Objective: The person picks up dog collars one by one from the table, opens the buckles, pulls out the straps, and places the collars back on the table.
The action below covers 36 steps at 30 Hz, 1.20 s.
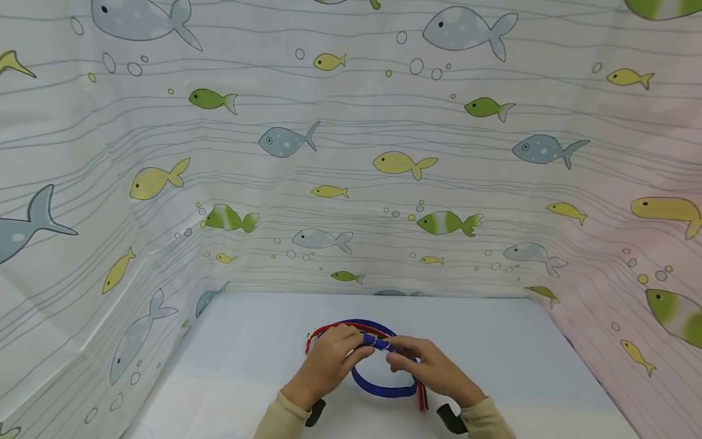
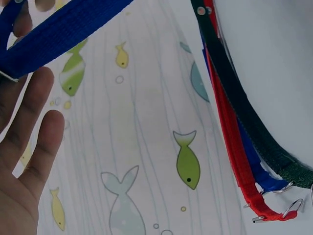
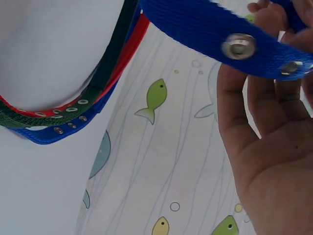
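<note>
Between both hands is a blue dog collar (image 1: 384, 390), its band bent into a loop that hangs toward the table. My left hand (image 1: 331, 353) pinches one side near a metal loop, with two fingers (image 2: 41, 93) extended below the band in the left wrist view. On the other side, my right hand (image 1: 428, 363) grips the band between thumb and fingers. Metal-rimmed holes show along the blue collar (image 3: 195, 29) in the right wrist view. Thumb and fingertips of the two hands are close together at the collar's top. Part of the buckle area is hidden by the fingers.
On the white table (image 1: 230, 366) behind the hands lie a red collar (image 2: 230, 142), a green collar (image 2: 230, 83) and another blue collar (image 3: 44, 138), nested in a curve. Fish-patterned sheeting (image 1: 356, 134) walls the back and sides. Black pieces (image 1: 451, 419) sit by the wrists.
</note>
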Each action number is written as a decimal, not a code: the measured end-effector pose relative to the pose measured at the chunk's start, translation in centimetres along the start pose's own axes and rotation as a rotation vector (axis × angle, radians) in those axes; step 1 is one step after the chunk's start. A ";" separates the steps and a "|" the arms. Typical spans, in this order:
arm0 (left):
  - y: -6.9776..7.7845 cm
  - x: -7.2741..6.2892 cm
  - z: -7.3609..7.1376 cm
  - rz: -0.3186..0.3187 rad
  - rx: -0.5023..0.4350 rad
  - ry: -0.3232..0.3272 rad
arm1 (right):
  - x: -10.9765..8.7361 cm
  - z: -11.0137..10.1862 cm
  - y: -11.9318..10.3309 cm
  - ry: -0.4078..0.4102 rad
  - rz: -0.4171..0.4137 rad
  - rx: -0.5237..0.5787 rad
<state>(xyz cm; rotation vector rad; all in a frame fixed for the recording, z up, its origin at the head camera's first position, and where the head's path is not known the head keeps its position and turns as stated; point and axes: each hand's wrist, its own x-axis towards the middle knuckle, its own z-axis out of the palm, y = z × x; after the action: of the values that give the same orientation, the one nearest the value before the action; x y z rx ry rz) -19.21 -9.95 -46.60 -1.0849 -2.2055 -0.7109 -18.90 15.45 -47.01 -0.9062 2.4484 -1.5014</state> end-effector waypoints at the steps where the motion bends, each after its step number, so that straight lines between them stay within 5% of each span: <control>1: 0.0 0.0 0.0 -0.001 0.000 -0.003 | 0.0 0.1 -0.1 0.015 -0.005 -0.008; 9: 0.0 0.2 0.3 0.020 0.014 0.001 | 0.3 0.7 -0.7 0.205 -0.028 -0.075; 19: -0.3 0.3 0.0 0.017 -0.013 0.015 | 0.1 0.0 -0.1 0.128 0.000 -0.067; 28: -0.1 0.4 0.5 0.027 0.003 0.001 | 0.3 0.5 -0.7 0.241 -0.028 -0.081; 36: -0.4 0.3 0.5 0.035 -0.026 0.039 | -0.2 -0.1 -0.2 0.149 -0.043 -0.008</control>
<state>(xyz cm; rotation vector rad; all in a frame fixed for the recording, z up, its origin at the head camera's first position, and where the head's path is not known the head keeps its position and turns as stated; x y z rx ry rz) -19.83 -9.73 -46.85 -1.1103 -2.1449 -0.7420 -18.72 15.61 -46.84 -0.8841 2.5540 -1.6312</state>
